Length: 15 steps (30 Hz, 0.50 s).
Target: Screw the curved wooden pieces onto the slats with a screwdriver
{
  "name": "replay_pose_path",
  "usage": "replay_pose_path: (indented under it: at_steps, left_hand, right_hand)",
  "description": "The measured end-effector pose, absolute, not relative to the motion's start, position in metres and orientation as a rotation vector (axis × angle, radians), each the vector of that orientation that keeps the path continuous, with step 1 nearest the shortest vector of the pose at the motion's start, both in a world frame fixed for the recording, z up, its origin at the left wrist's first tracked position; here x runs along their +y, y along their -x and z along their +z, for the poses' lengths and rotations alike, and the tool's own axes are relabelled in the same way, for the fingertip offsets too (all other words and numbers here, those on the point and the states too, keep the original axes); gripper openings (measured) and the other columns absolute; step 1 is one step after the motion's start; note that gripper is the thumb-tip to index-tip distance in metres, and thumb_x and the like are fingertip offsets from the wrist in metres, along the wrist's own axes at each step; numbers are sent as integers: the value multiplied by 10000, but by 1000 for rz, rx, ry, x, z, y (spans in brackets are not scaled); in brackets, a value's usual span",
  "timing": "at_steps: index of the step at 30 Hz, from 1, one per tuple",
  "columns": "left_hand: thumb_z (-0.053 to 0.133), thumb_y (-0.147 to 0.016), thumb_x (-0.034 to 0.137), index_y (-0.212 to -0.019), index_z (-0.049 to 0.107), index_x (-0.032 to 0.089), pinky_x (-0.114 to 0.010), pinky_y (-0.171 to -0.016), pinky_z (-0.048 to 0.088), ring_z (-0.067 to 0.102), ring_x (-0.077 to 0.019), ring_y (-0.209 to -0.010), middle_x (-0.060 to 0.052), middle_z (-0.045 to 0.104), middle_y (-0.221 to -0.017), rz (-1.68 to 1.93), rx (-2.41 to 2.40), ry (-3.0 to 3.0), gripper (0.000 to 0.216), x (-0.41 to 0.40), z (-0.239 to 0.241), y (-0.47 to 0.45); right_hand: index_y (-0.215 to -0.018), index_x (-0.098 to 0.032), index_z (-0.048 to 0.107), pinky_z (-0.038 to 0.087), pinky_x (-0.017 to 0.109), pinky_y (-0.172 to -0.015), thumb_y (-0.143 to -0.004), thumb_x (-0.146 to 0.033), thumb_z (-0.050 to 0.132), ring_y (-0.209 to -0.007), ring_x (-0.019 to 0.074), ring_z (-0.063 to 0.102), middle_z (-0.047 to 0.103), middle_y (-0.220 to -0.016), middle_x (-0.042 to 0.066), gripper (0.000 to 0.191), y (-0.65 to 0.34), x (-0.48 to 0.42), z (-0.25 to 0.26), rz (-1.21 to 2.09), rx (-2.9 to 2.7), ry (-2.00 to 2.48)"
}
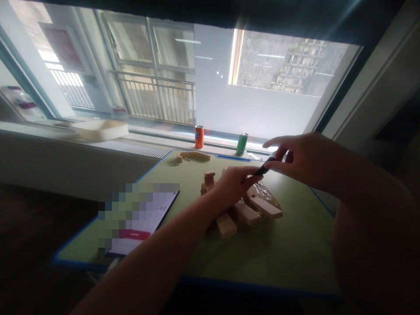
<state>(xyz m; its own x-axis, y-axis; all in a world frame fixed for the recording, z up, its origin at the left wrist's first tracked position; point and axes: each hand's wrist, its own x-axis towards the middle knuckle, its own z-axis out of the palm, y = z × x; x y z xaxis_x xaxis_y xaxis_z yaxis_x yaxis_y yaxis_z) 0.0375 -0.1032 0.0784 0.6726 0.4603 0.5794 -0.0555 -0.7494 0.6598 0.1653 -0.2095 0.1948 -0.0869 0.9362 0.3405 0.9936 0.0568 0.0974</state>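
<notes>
A slim black object point(264, 167) with a pale upper end spans my two hands; its exact kind is unclear. My left hand point(233, 186) pinches its lower end between thumb and fingers. The upper part is in the grip of my right hand point(297, 153), with the index finger stretched out to the left. Beneath my left hand lie several light wooden pieces, among them a front bar point(226, 225), a middle bar point(248, 213) and a right bar point(266, 206). A clear bag of small metal parts point(262, 192) rests beside them. My left hand partly covers this pile.
The green table point(278, 253) has a blue edge. A shaped wooden piece point(197, 155) and small screws point(174, 165) lie at its back left, a tablet point(164, 209) at its left. An orange can point(199, 137), a green can point(242, 144) and a cream tray point(101, 130) stand by the window.
</notes>
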Motion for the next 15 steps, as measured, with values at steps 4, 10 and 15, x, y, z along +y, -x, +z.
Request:
replay_pose_path:
  at_steps: [4,10,15]
  left_hand:
    - [466,-853,322,-1030,641,170,-244,-628,430,555,-118,-674,-19,650,-776,954,307,-2238,291,-104,79,-38]
    - [596,-761,323,-1024,629,187,-239,-596,423,539,-103,-628,-24,652,-849,953,406,-2179,299,-103,78,-38]
    - [548,-796,309,-956,649,167,-229,-578,392,513,-101,-611,-6,613,-718,965,391,-2230,236,-100,77,-37]
  right_hand:
    - [-802,-215,686,318,255,-502,-813,-433,472,-530,123,513,628,-648,26,306,-166,-208,196,-449,-2204,2028]
    - [-637,-161,643,300,285,-486,-847,-510,373,-476,136,473,580,-571,68,488,-159,-201,190,-614,-2112,2173]
    - [-617,-142,630,296,283,-480,-840,-604,273,-488,147,485,580,-591,98,624,-152,-202,186,-622,-2089,2166]
